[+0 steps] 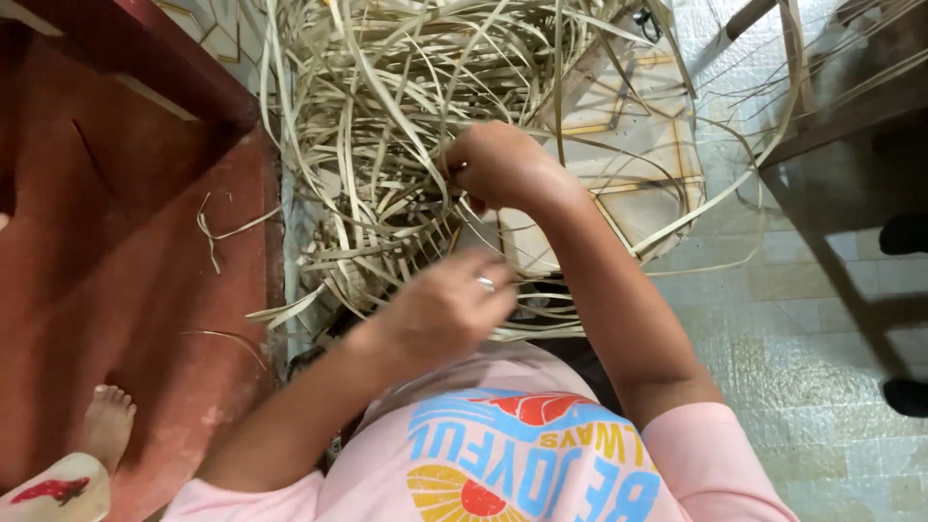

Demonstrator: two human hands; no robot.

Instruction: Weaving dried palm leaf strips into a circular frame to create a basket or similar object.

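In the upper centre of the frame lies a tangled heap of pale flat cane strips [387,126]. The right hand [493,164] closes its fingers on strips there; the left hand [449,304], lower centre, pinches strips too. A red floor [116,242] fills the left.

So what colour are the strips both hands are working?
Pale straw-beige strips, clearest in the head view.

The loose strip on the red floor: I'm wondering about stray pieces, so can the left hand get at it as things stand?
Probably yes. The loose strip lies alone on the red floor, with nothing over it. The left hand is busy in the pile of strips, but nothing blocks the way between them.
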